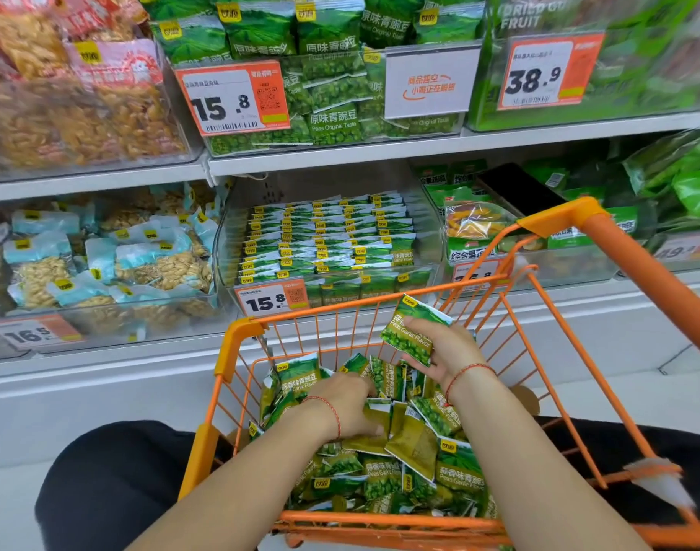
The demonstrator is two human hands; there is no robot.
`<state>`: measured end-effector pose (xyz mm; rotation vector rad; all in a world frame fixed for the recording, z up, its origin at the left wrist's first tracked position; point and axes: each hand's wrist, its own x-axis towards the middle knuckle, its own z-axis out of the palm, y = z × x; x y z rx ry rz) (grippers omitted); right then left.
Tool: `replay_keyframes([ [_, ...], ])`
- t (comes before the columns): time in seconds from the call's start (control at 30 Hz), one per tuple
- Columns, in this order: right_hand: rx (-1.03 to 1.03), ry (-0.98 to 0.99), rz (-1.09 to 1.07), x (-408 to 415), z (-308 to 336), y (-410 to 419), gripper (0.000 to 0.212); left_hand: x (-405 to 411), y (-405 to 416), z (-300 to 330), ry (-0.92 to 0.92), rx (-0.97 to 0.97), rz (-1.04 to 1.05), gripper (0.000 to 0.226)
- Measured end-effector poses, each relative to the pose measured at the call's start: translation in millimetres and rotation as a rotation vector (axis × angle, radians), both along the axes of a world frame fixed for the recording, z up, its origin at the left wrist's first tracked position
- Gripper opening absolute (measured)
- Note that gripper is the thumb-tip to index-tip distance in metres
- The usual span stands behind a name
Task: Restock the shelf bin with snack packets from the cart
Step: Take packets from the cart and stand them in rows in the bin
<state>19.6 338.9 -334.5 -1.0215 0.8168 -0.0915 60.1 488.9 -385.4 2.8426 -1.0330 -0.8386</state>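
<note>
— Green garlic-pea packets [380,463] heap in the orange cart [237,344]; right hand [445,347] pinches a small stack [414,332]; left hand [346,403] digs in, fingers hidden.

— Shelf bin [328,240] at twelve o'clock; stack could fan and slip during the lift.

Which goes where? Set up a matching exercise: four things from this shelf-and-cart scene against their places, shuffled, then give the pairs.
Things:
1. right hand
2. left hand
3. clear plastic shelf bin
4. orange wire cart

Places:
A. down among the loose packets
B. in front of the lower shelf
C. holding green garlic pea packets
D. behind the 15.8 price tag

Pairs: 1-C, 2-A, 3-D, 4-B
</note>
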Motion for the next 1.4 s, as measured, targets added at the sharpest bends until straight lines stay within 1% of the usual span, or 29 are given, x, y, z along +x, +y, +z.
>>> replay_keyframes([
  [0.03,-0.014,0.012,-0.015,0,0,0,0.070,1,-2,0,0.000,0.002,0.009,0.068],
  [0.07,-0.024,0.017,-0.022,0,1,-1,0.071,2,-2,1,0.012,0.005,0.025,0.068],
  [0.13,-0.019,0.005,-0.023,-1,2,-3,0.066,5,-1,7,0.039,-0.044,0.068,0.064],
  [0.17,-0.026,-0.002,-0.022,-1,2,-4,0.059,8,1,12,0.021,-0.136,0.095,0.057],
  [0.2,-0.027,-0.017,-0.015,-1,2,-5,0.049,10,4,19,-0.029,-0.298,0.131,0.046],
  [0.23,-0.045,-0.025,-0.013,-1,0,-5,0.038,13,8,26,-0.106,-0.507,0.171,0.034],
  [0.27,-0.067,-0.020,-0.005,-1,0,-5,0.035,15,11,31,-0.218,-0.740,0.191,0.025],
  [0.3,-0.098,-0.014,0.011,-1,0,-4,0.040,16,13,34,-0.355,-0.942,0.174,0.023],
  [0.33,-0.126,-0.008,0.028,-1,0,-3,0.057,14,13,36,-0.485,-1.071,0.144,0.026],
  [0.37,-0.152,-0.001,0.053,-1,0,-2,0.075,12,13,37,-0.576,-1.147,0.113,0.030],
  [0.4,-0.161,-0.009,0.084,0,0,1,0.086,10,12,38,-0.628,-1.188,0.093,0.034],
  [0.43,-0.157,-0.019,0.106,0,3,4,0.088,8,11,40,-0.650,-1.218,0.090,0.036],
  [0.47,-0.149,-0.033,0.116,0,5,7,0.085,7,10,41,-0.656,-1.244,0.104,0.038],
  [0.53,-0.120,-0.049,0.128,1,7,10,0.068,7,12,40,-0.658,-1.265,0.126,0.037],
  [0.6,-0.032,-0.102,0.172,0,14,13,0.039,5,12,38,-0.646,-1.244,0.109,0.030],
  [0.63,0.012,-0.129,0.205,-1,15,14,0.029,3,12,37,-0.621,-1.233,0.093,0.027],
  [0.73,0.063,-0.179,0.290,-3,15,14,0.023,-1,10,35,-0.539,-1.210,0.043,0.030],
  [0.77,0.060,-0.195,0.307,-4,16,14,0.027,-2,10,35,-0.505,-1.203,0.018,0.032],
  [0.8,0.054,-0.213,0.314,-5,15,15,0.042,-3,10,35,-0.465,-1.196,-0.010,0.033],
  [0.83,0.026,-0.209,0.297,-4,13,14,0.066,-4,10,35,-0.434,-1.194,-0.035,0.034],
  [0.87,0.004,-0.218,0.276,-4,12,14,0.084,-5,11,36,-0.405,-1.196,-0.047,0.036],
  [0.9,-0.015,-0.225,0.268,-4,12,14,0.094,-5,12,37,-0.370,-1.205,-0.038,0.038],
  [0.97,-0.045,-0.227,0.275,-4,11,14,0.104,-6,14,39,-0.288,-1.233,0.057,0.040],
  [1.07,-0.138,-0.193,0.261,-2,4,14,0.103,-5,13,41,-0.196,-1.256,0.285,0.043],
  [1.17,-0.352,-0.160,0.322,0,-4,14,0.103,0,12,38,-0.098,-1.130,0.432,0.049],
  [1.23,-0.394,-0.166,0.348,0,-5,15,0.100,2,12,36,-0.049,-1.019,0.451,0.057],
  [1.3,-0.362,-0.175,0.325,1,-2,17,0.100,2,11,36,-0.028,-0.981,0.439,0.062],
  [1.37,-0.338,-0.159,0.244,0,2,17,0.102,3,12,37,-0.026,-0.983,0.441,0.053],
  [1.4,-0.308,-0.141,0.175,1,1,14,0.094,4,12,38,-0.057,-0.949,0.433,0.049],
])
